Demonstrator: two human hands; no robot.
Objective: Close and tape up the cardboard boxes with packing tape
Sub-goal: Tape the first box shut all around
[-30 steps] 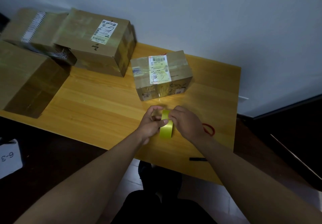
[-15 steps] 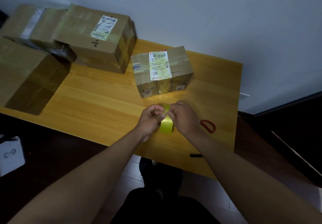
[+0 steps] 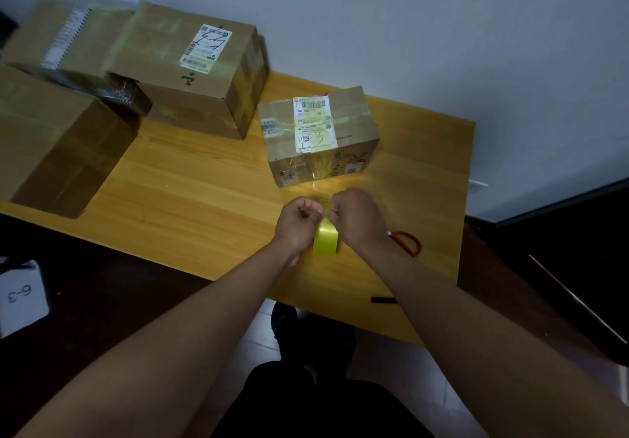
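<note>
Over our wooden counter [image 3: 204, 206], our left hand [image 3: 296, 223] and right hand [image 3: 357, 219] grip the yellow tape roll [image 3: 326, 238], pinching at its top; fingertips hide the loose end. Nearest box [image 3: 320, 136] sits just beyond, red scissors [image 3: 406, 242] partly hidden by our right wrist.

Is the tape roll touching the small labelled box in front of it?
Apart. The head view shows bare table between the tape roll, held by both hands, and the small labelled box.

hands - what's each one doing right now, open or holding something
Left hand: fingers curled, pinching at the top of the yellow tape roll.
Right hand: fingers curled, gripping the same tape roll at its top.
</note>
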